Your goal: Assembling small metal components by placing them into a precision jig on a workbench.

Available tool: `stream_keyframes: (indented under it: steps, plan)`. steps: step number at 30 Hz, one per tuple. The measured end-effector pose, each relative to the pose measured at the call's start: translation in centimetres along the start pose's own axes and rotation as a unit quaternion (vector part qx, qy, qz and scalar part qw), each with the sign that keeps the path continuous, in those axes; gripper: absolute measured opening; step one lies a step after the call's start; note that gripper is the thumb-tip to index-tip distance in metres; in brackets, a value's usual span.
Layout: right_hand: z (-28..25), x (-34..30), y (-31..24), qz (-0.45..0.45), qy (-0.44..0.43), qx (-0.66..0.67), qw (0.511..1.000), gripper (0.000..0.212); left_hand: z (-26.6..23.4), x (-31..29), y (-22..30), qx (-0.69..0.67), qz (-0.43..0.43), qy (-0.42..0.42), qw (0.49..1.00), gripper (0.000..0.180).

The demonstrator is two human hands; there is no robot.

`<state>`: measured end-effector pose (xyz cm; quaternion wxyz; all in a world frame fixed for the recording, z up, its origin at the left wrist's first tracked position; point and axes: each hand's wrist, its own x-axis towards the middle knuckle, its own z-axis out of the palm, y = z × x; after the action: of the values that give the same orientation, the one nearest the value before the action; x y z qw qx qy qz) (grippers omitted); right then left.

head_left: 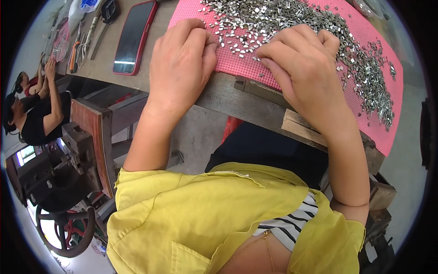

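A pink mat (232,66) covers part of your counter (102,68); two people (39,114) are off to your left. Small metal pieces (273,13) lie scattered ahead of and beside your right hand (303,64), long axes pointing every way. Its grip is narrow, as is your left hand's (182,59); I cannot tell what either holds.

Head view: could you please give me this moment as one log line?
left hand: curled at pink mat, contents hidden | right hand: curled by scattered metal pieces, contents unclear | phone: left of left hand
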<state>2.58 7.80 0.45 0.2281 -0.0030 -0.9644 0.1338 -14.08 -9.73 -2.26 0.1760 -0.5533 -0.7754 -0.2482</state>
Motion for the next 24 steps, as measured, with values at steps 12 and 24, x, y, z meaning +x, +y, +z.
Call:
stream_keyframes:
  steps: [12, 24]
  plan:
    - [1.0, 0.9, 0.1, 0.036, -0.023, 0.038, 0.998, 0.005, -1.2, -0.2, 0.1, 0.001, -0.019, 0.004, 1.000, 0.013]
    - [0.7, 2.1, 0.8, -0.057, -0.072, -0.003, 0.996, 0.005, -0.3, -0.3, -0.1, 0.004, -0.030, 0.034, 0.999, 0.008]
